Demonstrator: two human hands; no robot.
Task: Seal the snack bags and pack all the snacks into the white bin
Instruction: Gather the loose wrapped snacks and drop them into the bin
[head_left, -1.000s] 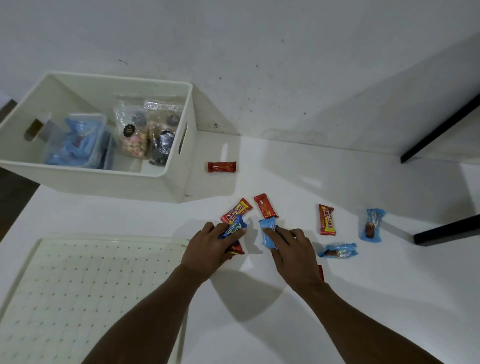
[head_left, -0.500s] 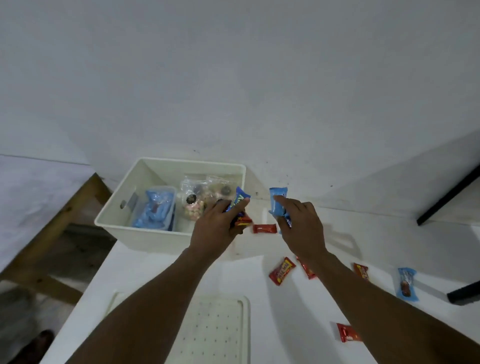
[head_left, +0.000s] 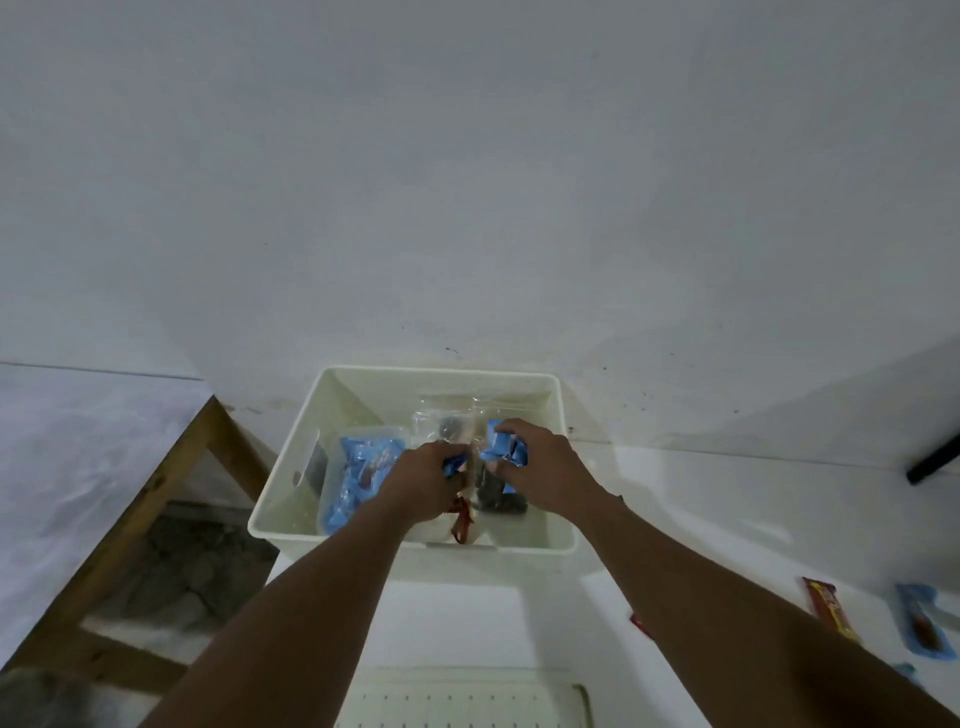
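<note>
Both hands are over the white plastic bin (head_left: 291, 499) at the table's back edge. The left hand (head_left: 423, 480) is closed on a small blue snack wrapper (head_left: 453, 466), with a red wrapper (head_left: 461, 522) below it. The right hand (head_left: 540, 467) pinches a crumpled blue snack packet (head_left: 503, 451). A clear bag of blue snacks (head_left: 358, 473) lies inside the bin. A red snack bar (head_left: 830, 610) and a blue wrapped snack (head_left: 925, 629) lie on the white table (head_left: 727, 519) at the right.

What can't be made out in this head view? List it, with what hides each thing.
- Left hand over the white plastic bin: how many snacks it grips; fingers cover them.
- Clear snack bags in the bin: seal state; blurred, partly behind both hands.
- Small red wrapper on the table: mostly behind the right forearm.
- Blue wrapper: print too blurred.
</note>
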